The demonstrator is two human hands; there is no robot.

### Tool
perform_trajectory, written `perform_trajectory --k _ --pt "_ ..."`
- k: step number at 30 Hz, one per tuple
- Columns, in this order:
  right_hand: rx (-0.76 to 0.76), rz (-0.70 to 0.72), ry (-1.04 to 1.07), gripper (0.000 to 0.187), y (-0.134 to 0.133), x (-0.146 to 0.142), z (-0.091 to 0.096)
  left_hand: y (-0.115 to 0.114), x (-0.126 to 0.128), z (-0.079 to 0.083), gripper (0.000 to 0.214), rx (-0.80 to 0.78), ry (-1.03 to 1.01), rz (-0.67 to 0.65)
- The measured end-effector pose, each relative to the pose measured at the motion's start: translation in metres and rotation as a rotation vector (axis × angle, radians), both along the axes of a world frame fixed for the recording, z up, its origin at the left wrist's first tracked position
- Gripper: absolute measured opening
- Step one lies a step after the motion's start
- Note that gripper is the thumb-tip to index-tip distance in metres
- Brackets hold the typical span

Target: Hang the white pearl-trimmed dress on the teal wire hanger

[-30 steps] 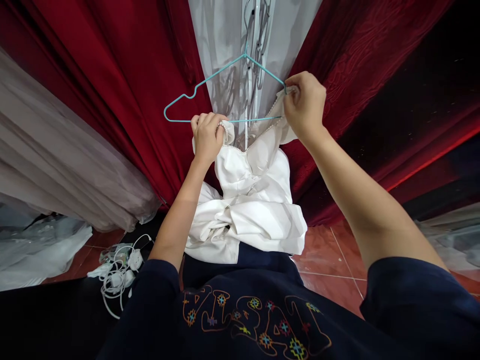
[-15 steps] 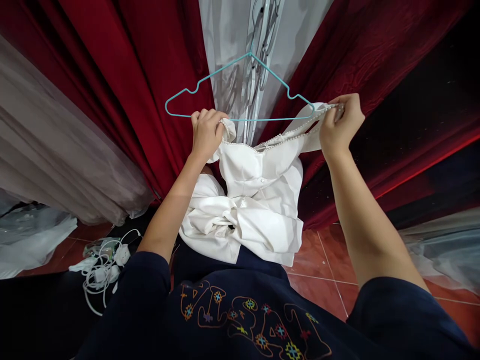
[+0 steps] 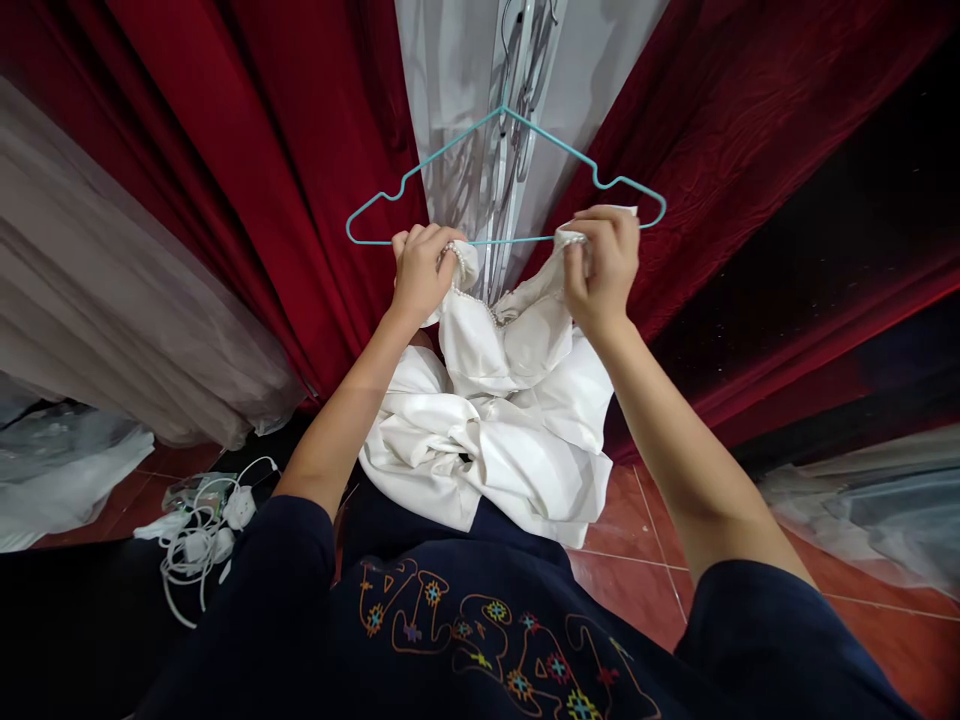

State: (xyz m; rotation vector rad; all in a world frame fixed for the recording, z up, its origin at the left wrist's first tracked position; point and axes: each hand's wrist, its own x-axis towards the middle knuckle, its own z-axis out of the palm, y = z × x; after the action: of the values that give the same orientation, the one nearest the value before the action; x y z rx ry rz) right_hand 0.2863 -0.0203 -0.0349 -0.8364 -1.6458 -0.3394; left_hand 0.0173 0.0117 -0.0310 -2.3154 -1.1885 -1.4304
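A white dress (image 3: 474, 345) with pearl-beaded edging lies bunched over my lap, its top lifted toward a thin turquoise hanger (image 3: 551, 137). My left hand (image 3: 424, 272) is closed around the dress's left strap at the hanger's bottom bar. On the other side, my right hand (image 3: 604, 262) grips the right strap against the same bar, the fabric folded over near the fingers. The hanger's wire hook points up in front of a pale rack. My fingers hide parts of both straps and of the bar.
Dark red drapes (image 3: 315, 180) hang on both sides, with pale tulle (image 3: 127, 260) at the left. White cables and plugs (image 3: 199, 545) lie on a black surface at lower left. Red floor tiles (image 3: 637, 570) show at the right, near more tulle (image 3: 877, 520).
My right hand has moved left and slightly down along the bar, bringing the right strap inward, and the stretched neckline has slackened. The hanger has shifted right. My left hand keeps its hold.
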Motion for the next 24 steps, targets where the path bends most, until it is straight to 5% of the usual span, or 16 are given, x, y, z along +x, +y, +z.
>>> perform_trajectory --k 6,13,16,19,24 --pt "-0.152 0.058 -0.182 0.052 -0.002 -0.035 0.002 -0.005 0.009 -0.004 0.023 -0.005 -0.019 -0.022" --pt "-0.19 -0.008 -0.213 0.059 0.011 -0.028 0.008 -0.026 0.002 -0.026 0.025 0.211 -0.246 -0.152" --pt "-0.197 -0.004 -0.216 0.061 0.011 -0.028 0.006 -0.029 -0.008 -0.042 0.024 0.034 -0.378 -0.231" --pt "-0.209 0.009 -0.212 0.06 0.01 -0.028 0.003 -0.018 -0.026 -0.052 0.018 -0.251 -0.739 -0.183" --pt "-0.206 0.034 -0.183 0.061 0.013 -0.027 0.001 0.009 -0.065 -0.041 0.012 -0.544 -1.13 -0.07"
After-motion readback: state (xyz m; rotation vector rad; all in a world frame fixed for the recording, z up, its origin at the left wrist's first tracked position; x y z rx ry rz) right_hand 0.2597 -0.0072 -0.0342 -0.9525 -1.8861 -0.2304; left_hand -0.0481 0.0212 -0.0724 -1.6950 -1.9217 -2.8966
